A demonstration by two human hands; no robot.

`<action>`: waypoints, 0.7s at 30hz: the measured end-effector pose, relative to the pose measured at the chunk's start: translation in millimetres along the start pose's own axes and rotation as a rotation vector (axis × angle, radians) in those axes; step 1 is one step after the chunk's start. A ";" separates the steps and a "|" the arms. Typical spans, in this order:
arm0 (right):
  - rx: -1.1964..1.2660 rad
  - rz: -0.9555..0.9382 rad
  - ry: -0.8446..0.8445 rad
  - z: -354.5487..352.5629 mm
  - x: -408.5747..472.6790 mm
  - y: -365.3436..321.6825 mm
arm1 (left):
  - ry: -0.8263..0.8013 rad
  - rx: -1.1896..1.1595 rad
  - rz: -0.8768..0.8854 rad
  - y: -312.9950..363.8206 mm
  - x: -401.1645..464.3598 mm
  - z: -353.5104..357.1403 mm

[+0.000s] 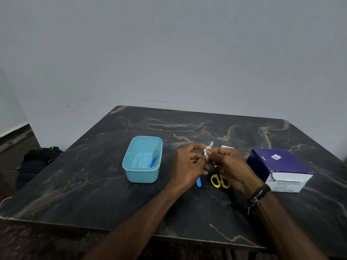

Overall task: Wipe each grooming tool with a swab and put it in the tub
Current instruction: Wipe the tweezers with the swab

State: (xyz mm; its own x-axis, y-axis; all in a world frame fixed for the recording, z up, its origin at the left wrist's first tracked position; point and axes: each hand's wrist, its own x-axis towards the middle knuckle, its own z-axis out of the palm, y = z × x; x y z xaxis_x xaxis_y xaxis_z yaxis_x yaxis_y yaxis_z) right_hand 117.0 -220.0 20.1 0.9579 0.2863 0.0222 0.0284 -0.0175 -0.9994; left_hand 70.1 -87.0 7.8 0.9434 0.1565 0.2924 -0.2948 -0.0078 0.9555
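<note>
Nearest, two bare forearms reached in over the front edge of one dark marbled table [93,184], the right wrist wearing a dark beaded bracelet [258,196]. Just past them, on the tabletop below the hands, lay one pair of yellow-handled scissors [220,181], partly hidden by the right hand, and beside it one blue tool end [198,182] poking out from under the left hand; what tool it belonged to could not be told. Above these, the left hand [187,166] and right hand [231,166] met fingertip to fingertip, both curled and pinching. Between them sat one small white swab [206,152] wrapped against one slim pale tool [211,144], its tip sticking up past the fingers; which hand held which was unclear. Left of the hands stood one light blue tub [131,175], open, with one blue-handled tool [152,162] lying inside. Right of the hands sat one purple and white box [281,166] of alcohol swabs. Just behind the right hand lay one white wrapper [227,146]. Farthest, off the table's left corner, one dark bag [37,158] rested on the floor against a plain grey wall.
</note>
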 end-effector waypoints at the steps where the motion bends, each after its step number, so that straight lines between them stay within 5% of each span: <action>1: 0.015 0.000 -0.004 -0.2 -0.2 -0.7 | -0.005 0.003 0.000 0.1 0.0 0.0; 8: 0.111 -0.055 0.263 -7.2 4.8 -4.5 | -0.057 -0.045 -0.063 1.1 -0.7 4.9; 21: -0.061 -0.044 0.133 0.4 -0.9 -5.7 | 0.283 -0.176 0.028 3.6 8.4 -3.3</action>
State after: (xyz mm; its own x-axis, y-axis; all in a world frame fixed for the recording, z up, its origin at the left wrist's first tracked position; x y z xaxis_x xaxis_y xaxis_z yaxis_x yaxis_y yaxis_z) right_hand 115.8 -219.8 25.7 0.9846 0.1587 0.0732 0.0848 -0.0674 -0.9941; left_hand 76.4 -82.5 13.6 0.8625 0.4266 0.2723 -0.3648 0.1510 0.9188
